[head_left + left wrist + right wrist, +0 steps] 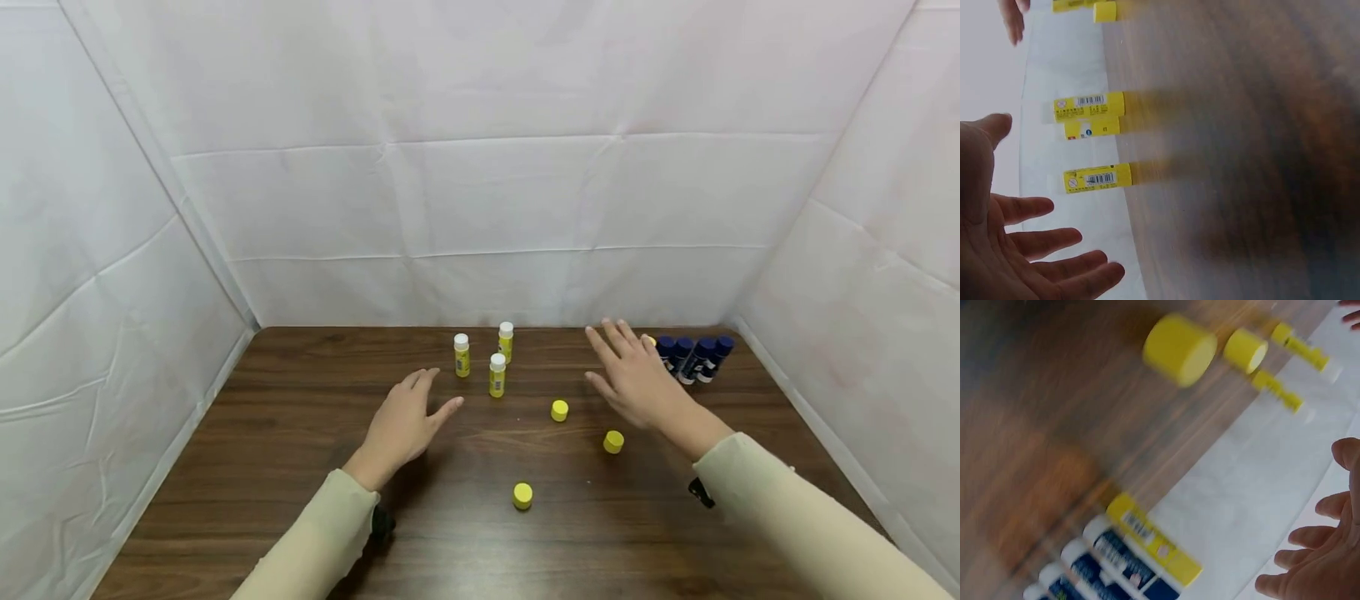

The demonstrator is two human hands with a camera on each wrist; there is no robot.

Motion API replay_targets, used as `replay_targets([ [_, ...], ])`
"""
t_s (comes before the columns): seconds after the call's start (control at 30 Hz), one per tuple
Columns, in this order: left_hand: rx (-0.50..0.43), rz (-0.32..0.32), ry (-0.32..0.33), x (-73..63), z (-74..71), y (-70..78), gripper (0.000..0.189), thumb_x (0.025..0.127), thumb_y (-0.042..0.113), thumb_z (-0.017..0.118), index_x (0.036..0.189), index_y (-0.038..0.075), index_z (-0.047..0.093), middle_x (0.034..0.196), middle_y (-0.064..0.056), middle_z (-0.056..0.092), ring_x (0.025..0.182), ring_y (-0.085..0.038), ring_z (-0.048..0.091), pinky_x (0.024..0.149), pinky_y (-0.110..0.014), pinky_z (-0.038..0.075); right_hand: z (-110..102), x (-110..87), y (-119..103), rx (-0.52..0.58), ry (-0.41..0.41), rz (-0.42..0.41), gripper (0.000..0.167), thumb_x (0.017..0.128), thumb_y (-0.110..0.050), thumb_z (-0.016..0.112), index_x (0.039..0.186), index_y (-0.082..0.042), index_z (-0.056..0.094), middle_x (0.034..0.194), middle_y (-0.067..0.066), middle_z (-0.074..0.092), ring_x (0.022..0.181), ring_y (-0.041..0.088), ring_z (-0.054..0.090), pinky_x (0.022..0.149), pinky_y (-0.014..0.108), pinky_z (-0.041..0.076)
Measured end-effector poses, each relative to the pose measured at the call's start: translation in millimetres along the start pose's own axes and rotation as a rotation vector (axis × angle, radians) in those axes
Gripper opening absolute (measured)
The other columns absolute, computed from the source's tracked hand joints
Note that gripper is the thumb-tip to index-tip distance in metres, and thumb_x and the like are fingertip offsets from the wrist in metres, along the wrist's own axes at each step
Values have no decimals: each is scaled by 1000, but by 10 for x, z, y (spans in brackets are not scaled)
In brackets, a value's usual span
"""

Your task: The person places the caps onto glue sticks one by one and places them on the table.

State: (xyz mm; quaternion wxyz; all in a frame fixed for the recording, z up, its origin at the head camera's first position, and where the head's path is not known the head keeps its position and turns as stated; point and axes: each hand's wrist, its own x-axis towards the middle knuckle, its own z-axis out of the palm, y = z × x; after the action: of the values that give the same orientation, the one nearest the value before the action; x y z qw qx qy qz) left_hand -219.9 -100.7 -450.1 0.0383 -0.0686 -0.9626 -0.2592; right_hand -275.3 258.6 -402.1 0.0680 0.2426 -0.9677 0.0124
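Three white-topped yellow sticks (497,379) are standing upright near your left hand (405,421), its fingers lying apart. Your right hand (633,379) is hovering near four navy sticks (697,362) and one yellow-capped stick (1154,539), fingers also lying apart. Three yellow caps (559,411) are resting on brown table (450,558) between your arms (315,533).

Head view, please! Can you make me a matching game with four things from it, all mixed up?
Things:
1. Dark blue sticks
2. White-topped sticks
3. Yellow caps
4. Right hand

Places and states:
A. small and round, scattered apart
B. fingers spread
C. in a row at the right side of the table
D. three tall ones, standing upright

Pairs: 1-C, 2-D, 3-A, 4-B
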Motion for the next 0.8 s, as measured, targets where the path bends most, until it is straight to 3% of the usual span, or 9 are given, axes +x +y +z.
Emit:
replay_targets([
  [0.2,-247,-69,4,217,19,-56,65,101,49,60,151,10,46,151,-16,50,136,-37,50,107,-56,44,83,-146,-333,117,7,-21,81,104,-51,52,164,-13,14,169,19,8,155,42,7,118,68,14],
  [0.33,-377,-138,-2,370,67,-96,59,101,40,63,150,10,46,150,-15,51,132,-36,53,102,-54,48,151,-226,-515,154,27,-57,81,103,-53,53,164,-13,17,168,18,11,154,41,10,118,67,20],
  [0.57,-639,-272,12,597,182,-150,56,97,30,71,146,10,51,146,-13,54,119,-30,63,84,-38,60,267,-367,-823,223,-10,-104,81,104,-54,50,164,-17,12,170,12,6,156,34,8,120,55,26],
  [0.8,-758,-338,15,731,252,-125,58,94,24,76,145,11,53,142,-14,56,114,-30,65,81,-37,61,377,-489,-1138,265,-73,-134,83,102,-54,54,165,-21,12,170,10,9,154,32,20,114,51,38],
])
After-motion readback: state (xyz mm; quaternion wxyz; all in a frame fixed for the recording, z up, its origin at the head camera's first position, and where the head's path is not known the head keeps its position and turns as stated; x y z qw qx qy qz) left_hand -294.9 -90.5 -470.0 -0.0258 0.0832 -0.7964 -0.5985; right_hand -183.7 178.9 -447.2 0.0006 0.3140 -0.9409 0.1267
